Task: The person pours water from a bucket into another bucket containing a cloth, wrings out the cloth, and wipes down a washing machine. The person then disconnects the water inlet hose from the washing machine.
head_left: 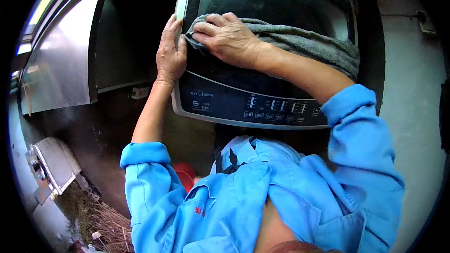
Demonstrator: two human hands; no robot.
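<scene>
The right grip [228, 40] was clamped on 1 grey cloth [309, 43] atop the washing machine [222, 97]; the left grip [170, 55], unclenched, touched the machine's side.

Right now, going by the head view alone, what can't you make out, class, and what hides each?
Head view: the palm of the right hand, hidden by the hand's own back over the grey cloth.
Head view: the far edge of the washing machine, cut off by the picture's top.
Head view: the button labels on the control panel, too small to read.
Head view: the full shape of the red object, partly behind the left sleeve.
</scene>
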